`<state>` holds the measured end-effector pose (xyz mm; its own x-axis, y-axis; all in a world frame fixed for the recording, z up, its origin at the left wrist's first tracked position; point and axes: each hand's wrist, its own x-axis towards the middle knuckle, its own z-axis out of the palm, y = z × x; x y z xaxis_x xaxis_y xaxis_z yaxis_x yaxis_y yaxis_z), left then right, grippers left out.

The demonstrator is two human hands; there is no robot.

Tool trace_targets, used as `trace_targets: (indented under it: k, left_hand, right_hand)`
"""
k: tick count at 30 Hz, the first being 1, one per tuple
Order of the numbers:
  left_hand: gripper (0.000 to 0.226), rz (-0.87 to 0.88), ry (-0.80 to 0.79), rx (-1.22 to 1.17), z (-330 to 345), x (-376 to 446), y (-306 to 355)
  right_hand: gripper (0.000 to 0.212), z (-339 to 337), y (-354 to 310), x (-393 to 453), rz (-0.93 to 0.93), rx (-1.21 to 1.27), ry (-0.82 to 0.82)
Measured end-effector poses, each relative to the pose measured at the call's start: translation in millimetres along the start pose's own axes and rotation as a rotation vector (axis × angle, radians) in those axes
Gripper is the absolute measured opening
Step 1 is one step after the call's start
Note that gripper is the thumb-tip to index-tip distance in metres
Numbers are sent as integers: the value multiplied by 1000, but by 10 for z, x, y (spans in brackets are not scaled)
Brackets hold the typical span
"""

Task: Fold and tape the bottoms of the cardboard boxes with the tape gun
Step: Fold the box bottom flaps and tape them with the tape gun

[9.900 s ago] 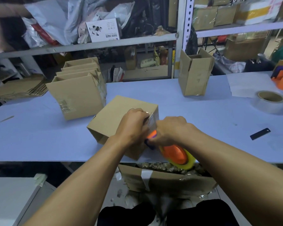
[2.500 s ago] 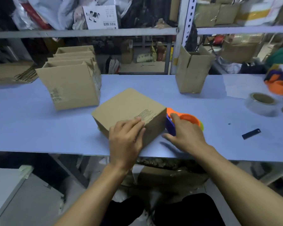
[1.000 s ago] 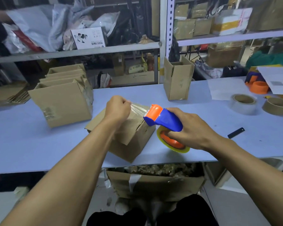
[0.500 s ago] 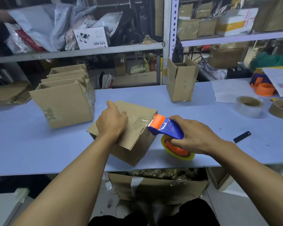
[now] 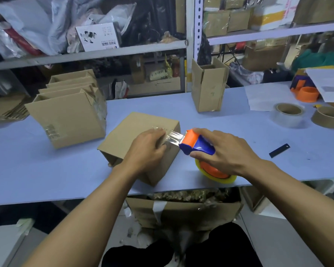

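Here your tabletop (image 5: 46,170) carries the cardboard box (image 5: 135,132) near its middle, taped side up. Your left hand (image 5: 146,149) lies on the box's top at about 4 o'clock, fingers loosely bent, pressing the clear tape (image 5: 172,136) down. Your right hand (image 5: 224,151), just beside the box at 3 o'clock, grips the tape gun (image 5: 196,144), whose orange head points at the box edge, tape stretched between.

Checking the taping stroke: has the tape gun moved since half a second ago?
Yes. The tape gun has pulled right, off the box top; tape now spans the gap beyond its right edge.
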<state>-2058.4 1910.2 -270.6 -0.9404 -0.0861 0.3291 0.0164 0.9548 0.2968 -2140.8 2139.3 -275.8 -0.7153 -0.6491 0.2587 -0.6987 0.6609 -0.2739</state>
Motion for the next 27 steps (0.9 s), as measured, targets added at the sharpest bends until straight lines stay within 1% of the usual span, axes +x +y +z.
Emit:
trace_targets:
  k: [2, 6, 8, 11, 14, 15, 17, 20, 23, 27]
  left_hand:
    - [33, -13, -21, 3, -8, 14, 7]
    - [39, -70, -84, 1, -4, 15, 13]
    - [44, -84, -86, 7, -14, 34, 38]
    - [43, -110, -58, 0, -15, 110, 49]
    - [55, -171, -67, 21, 27, 195, 13]
    - [53, -203, -50, 43, 61, 221, 13]
    - [42, -243, 12, 127, 150, 265, 58]
    - [29, -257, 81, 255, 245, 341, 159]
    - [28, -276, 58, 284, 262, 385, 193]
    - [31, -301, 50, 293, 266, 406, 200]
  right_hand:
    - [59, -47, 33, -47, -9, -46, -2]
    - [52, -59, -44, -56, -13, -152, 0]
    - [50, -42, -125, 9, -1, -193, -29]
    - [45, 70, -306, 218, -2, -292, -76]
    - [44, 140, -474, 415, -3, -345, -149]
    - [44, 139, -504, 466, 3, -348, -166]
    - [44, 125, -539, 537, 22, -345, -199]
    - [39, 58, -572, 624, 65, -281, -279]
    - [38, -50, -579, 702, 124, -175, -359]
    - [36, -49, -510, 676, 150, -99, -380]
